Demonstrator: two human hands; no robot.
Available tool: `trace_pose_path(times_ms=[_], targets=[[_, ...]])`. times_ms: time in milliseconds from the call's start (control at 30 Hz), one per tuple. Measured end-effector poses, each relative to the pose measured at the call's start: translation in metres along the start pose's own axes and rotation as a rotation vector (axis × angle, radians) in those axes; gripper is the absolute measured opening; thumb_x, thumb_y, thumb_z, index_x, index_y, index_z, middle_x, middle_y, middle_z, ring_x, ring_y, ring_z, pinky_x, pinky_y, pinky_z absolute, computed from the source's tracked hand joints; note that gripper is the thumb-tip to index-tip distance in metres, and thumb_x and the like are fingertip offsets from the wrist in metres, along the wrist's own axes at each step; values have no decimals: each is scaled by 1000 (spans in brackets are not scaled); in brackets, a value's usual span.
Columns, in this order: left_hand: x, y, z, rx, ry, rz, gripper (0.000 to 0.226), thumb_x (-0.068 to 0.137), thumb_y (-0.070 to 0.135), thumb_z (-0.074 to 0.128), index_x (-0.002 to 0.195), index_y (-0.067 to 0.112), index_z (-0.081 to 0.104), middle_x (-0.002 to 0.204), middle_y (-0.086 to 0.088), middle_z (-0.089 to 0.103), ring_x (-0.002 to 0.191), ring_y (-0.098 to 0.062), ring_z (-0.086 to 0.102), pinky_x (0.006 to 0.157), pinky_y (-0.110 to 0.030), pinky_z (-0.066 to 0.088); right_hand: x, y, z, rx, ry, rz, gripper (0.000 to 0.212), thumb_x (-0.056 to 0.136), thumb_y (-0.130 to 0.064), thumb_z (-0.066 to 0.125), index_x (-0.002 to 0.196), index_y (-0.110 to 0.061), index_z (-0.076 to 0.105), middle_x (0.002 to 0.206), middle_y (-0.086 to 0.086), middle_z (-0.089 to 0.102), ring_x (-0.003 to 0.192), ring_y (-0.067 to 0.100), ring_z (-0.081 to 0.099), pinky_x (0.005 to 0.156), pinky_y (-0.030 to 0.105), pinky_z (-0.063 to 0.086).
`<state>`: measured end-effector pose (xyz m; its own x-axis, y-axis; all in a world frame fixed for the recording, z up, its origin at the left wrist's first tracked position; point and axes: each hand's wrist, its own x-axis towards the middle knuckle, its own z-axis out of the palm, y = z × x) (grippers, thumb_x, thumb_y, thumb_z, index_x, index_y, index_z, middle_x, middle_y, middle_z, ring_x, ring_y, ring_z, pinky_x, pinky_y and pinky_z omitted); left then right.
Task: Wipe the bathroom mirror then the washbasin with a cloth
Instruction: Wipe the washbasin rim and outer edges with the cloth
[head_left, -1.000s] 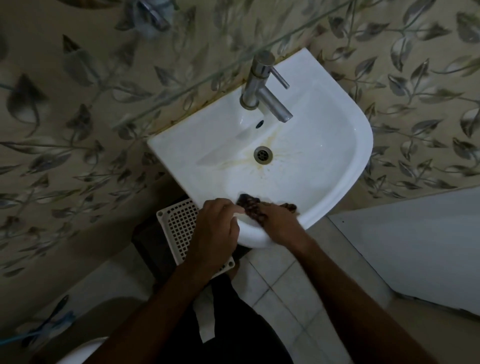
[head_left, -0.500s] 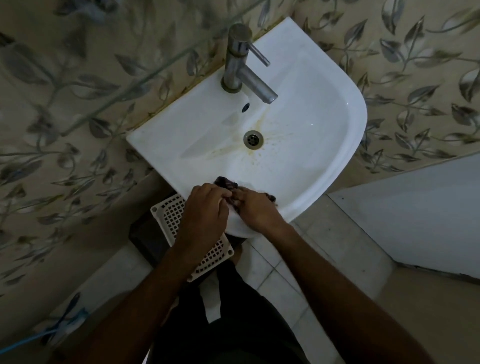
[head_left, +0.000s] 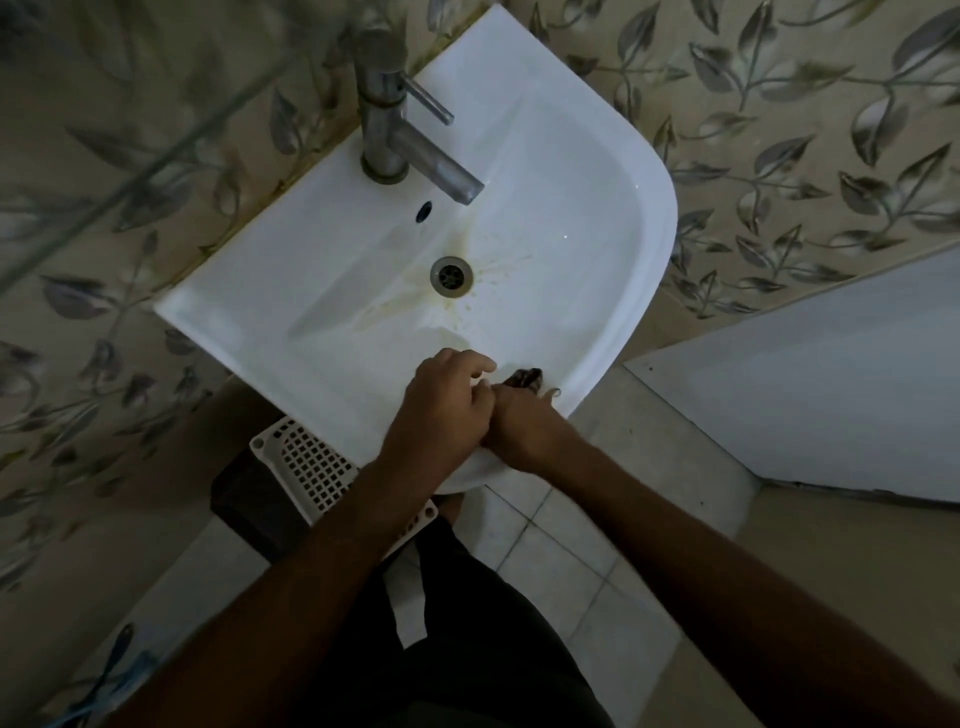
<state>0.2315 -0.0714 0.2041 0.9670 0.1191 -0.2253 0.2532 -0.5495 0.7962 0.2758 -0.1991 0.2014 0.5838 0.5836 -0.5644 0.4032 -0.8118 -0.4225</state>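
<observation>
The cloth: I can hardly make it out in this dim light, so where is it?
In the head view the cloth lies on the washbasin front rim, under the right hand, with the left hand beside it.

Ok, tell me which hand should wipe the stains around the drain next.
Right, probably. The right hand already grips the cloth at the washbasin's near rim, below the stained drain. The left hand is beside it and seems to hold nothing.

White washbasin (head_left: 597, 171) w/ yellowish stains, dark cloth (head_left: 525, 377), leaf-print wall (head_left: 779, 130).
</observation>
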Motion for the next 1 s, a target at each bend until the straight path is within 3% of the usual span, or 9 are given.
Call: trace_pose_path(times_ms=[33,133,200,367,600,700,800,867,1000], targets=[[2,-1,-2,-14,7,26,27,92,12,54,116,12,67,112,-9,64,106,-24,58,93,-41,51,5,9,-4,18,-20,8,23,98,-13,53,109,-2,70,109,14,70,99,28,65,78,28,42],[10,0,-2,-26,5,53,26,92,18,54,114,13,67,109,-8,64,103,-25,59,89,-40,51,34,54,-28,-95,-17,85,31,98,-19,53,124,-18,68,129,3,65,117,25,61,101,35,42],[14,1,2,-50,-19,20,23,93,16,57,114,17,67,109,-3,63,103,-21,58,91,-37,50,52,87,-52,-220,23,122,35,97,-17,51,129,-14,65,136,6,60,125,28,56,107,37,40],[18,6,13,-90,-52,19,22,95,16,58,115,20,66,110,0,61,105,-17,56,93,-36,50,70,121,-73,-501,234,183,34,93,-14,51,122,-7,65,131,15,61,116,35,58,99,44,47],[27,14,24,-100,-8,-83,26,99,28,51,117,18,67,119,-4,63,112,-20,55,97,-36,47,5,38,-15,-59,126,-25,26,92,-15,54,108,-8,73,104,11,73,95,26,68,86,40,54],[33,15,28,-60,-34,-90,31,97,33,48,115,17,68,117,-6,64,110,-22,57,96,-39,48,8,45,-23,-32,22,-27,23,94,-15,54,102,-2,72,97,15,72,88,29,67,80,38,52],[51,18,38,-44,-52,-43,51,87,45,36,108,14,70,106,-9,65,99,-24,60,89,-44,51,34,74,-45,-155,-12,59,25,99,-25,51,108,-8,67,111,12,69,103,27,64,94,43,45],[70,20,45,-8,-77,-32,51,87,46,36,109,14,70,105,-11,65,99,-28,61,87,-45,51,54,104,-65,-219,-4,37,21,95,-29,53,103,-17,68,109,8,70,102,27,66,95,46,48],[103,35,48,-79,-123,-70,39,99,25,52,134,9,56,126,-18,61,114,-34,59,99,-48,49,88,165,-111,-455,197,-94,29,86,-18,57,108,-14,74,112,12,72,101,33,67,92,42,52]])
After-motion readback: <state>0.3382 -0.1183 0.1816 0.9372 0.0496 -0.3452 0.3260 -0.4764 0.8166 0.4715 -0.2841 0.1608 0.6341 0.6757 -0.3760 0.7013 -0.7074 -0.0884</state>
